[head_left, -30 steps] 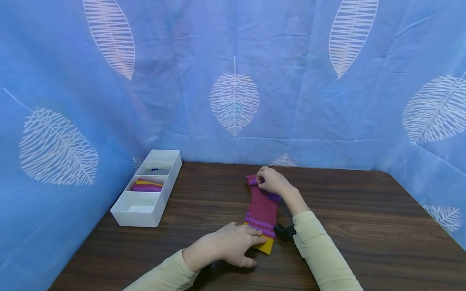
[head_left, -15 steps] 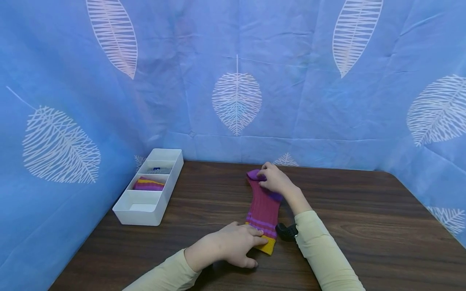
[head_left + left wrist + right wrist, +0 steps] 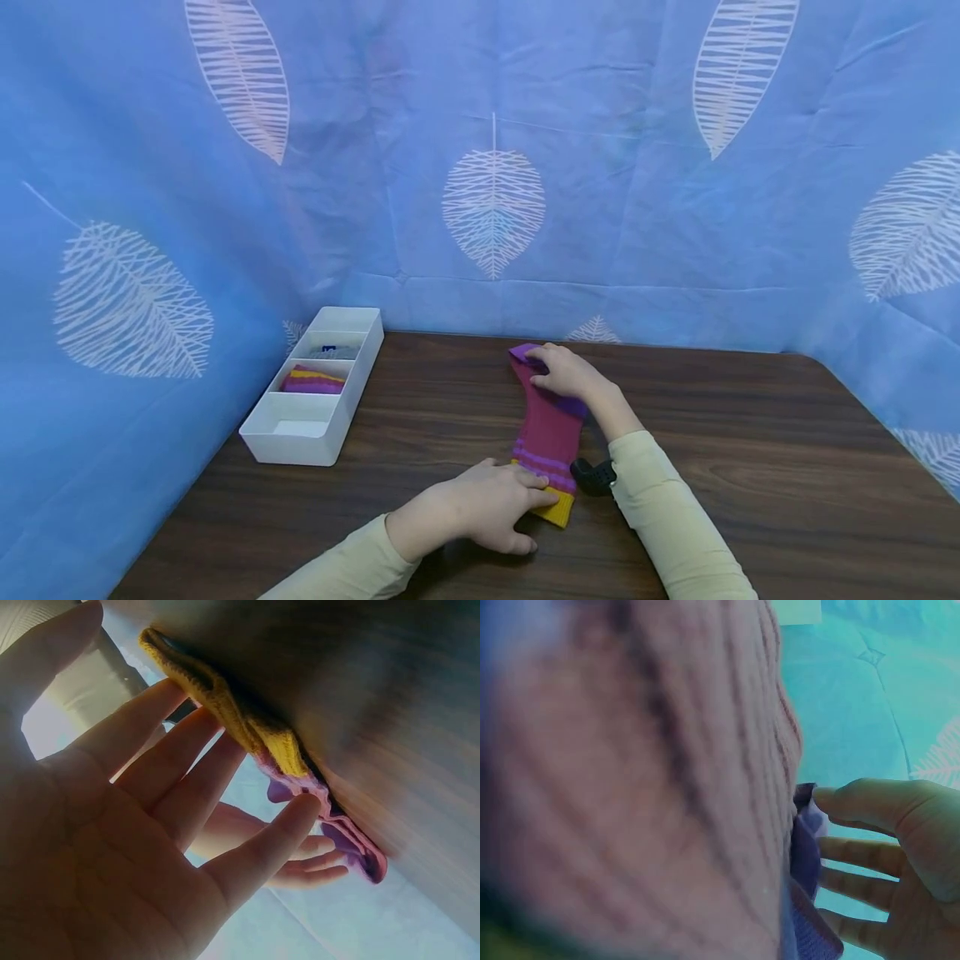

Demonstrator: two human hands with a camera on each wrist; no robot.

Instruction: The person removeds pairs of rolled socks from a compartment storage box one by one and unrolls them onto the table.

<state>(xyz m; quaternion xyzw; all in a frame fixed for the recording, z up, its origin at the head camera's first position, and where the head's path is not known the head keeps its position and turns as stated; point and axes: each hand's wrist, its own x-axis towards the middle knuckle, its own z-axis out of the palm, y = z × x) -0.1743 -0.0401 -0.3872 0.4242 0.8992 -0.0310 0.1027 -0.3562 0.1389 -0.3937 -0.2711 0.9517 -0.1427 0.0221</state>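
A maroon sock [image 3: 551, 429] with purple toe, heel and stripes and a yellow cuff lies lengthwise on the table, toe end away from me. My left hand [image 3: 491, 507] rests its outstretched fingers on the cuff; in the left wrist view the fingertips touch the yellow ribbing [image 3: 225, 705]. At the far end, the fingertips of my right hand [image 3: 567, 372] touch the purple toe, which is turned partly over. Seen from the right wrist, thumb and fingers are extended against the purple fabric [image 3: 806, 855], while the maroon ribbed leg fills the left of that view.
On the left of the dark wooden table [image 3: 735, 433] stands a white divided box [image 3: 352, 400]. One compartment holds a folded striped sock [image 3: 313, 382], the one behind it a greyish item with blue print [image 3: 333, 352]. A blue leaf-patterned cloth [image 3: 600, 208] hangs behind.
My right hand has smoothed the toe end, whose purple part has spread outward to the far left, and its fingers have loosened and lowered onto it. The left hand has stayed on the cuff.
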